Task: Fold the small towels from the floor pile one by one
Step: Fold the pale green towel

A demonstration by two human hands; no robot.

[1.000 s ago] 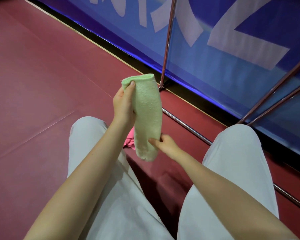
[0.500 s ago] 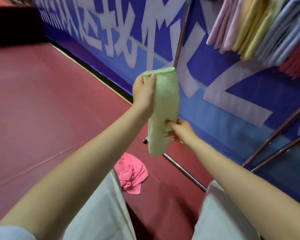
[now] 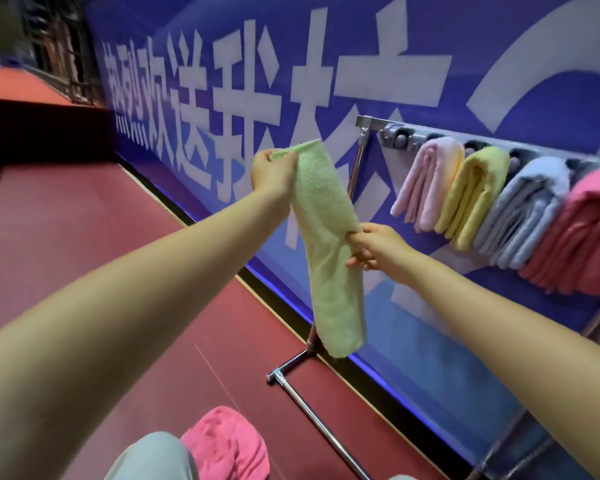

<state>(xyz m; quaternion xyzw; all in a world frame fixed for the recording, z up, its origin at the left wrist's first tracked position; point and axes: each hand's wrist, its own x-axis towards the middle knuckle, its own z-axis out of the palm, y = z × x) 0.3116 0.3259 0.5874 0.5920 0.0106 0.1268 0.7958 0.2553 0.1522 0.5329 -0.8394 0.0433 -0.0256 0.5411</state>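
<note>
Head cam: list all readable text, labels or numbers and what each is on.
"热烈欢送我" in large white characters on the blue banner along the wall, slightly blurred.
Next character, possibly "大", partly hidden by the green towel and the rack: unsure.
Large white curved shape at the right: cut off, unreadable.
Hanging towels and rack: no text visible.

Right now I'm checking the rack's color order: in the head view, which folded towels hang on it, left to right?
Pale pink towel → yellow towel → grey-blue towel → bright pink towel, cut off at the frame's right edge.
</note>
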